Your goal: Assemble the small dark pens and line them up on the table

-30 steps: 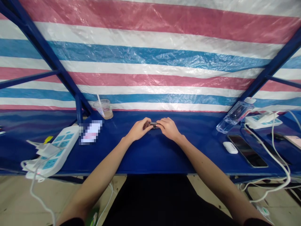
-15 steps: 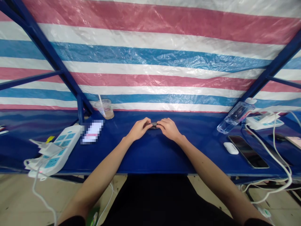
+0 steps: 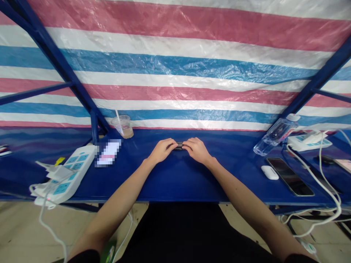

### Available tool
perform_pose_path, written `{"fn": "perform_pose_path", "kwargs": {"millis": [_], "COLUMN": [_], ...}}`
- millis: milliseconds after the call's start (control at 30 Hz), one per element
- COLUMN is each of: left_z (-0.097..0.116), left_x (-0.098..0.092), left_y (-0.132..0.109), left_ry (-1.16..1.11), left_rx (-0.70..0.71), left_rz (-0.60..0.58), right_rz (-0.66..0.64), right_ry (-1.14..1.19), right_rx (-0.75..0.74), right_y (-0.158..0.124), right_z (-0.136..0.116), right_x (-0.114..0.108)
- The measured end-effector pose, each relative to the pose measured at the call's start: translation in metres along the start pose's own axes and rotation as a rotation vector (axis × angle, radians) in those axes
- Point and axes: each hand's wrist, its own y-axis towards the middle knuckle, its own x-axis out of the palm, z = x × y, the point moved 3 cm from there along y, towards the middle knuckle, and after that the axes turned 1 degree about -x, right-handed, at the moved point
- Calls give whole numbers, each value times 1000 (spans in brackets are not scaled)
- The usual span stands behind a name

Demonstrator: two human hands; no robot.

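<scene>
Between my two hands is a small, dark, slim object (image 3: 179,146), low over the blue tabletop (image 3: 181,179). My left hand (image 3: 162,150) is closed on its left end, thumb on the near side and fingers behind. My right hand (image 3: 196,149) grips the right end in the same way. Only the short middle part of the object shows; both ends are hidden by my fingers, and its kind cannot be made out.
To the left are a plastic cup (image 3: 126,128) with a straw, a blurred-out bright sheet or screen (image 3: 109,152) and a white power strip (image 3: 79,164). At right stand a tilted water bottle (image 3: 276,133), a white earbud case (image 3: 270,172), a phone (image 3: 290,177) and another power strip (image 3: 298,143) with cables.
Both hands stay in almost the same place on the dark object. My left fingers have shifted very slightly; the view has barely moved.
</scene>
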Motion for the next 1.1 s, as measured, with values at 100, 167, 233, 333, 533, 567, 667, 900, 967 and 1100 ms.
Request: {"fn": "perform_pose_path", "kwargs": {"millis": [100,167,233,333,533,567,667,900,967,1100], "left_z": [-1,-2,-3,-3,-1,-1,-2,1,1,1], "left_x": [0,2,3,4,1,1,2,1,0,1], "left_y": [-1,-2,-2,-2,-1,-2,-2,0,0,-2], "left_ry": [-36,-43,-29,-31,-34,-33,-24,16,17,-3], "left_rx": [-33,-60,-59,-43,-60,-61,-47,-36,-40,-50], "left_rz": [5,14,4,-30,-13,-13,-20,-28,-29,-13], "right_rz": [-4,-8,-8,-8,-7,-5,-5,-15,-7,6], "right_ry": [-4,-6,-5,-4,-7,-5,-1,4,8,5], "right_rx": [9,13,12,11,0,0,-3,-2,-8,-7], "right_y": [0,1,1,0,0,0,1,0,0,1], "right_z": [0,1,1,1,0,0,0,0,0,0], "right_x": [0,-1,-1,0,0,0,-1,1,0,-2]}}
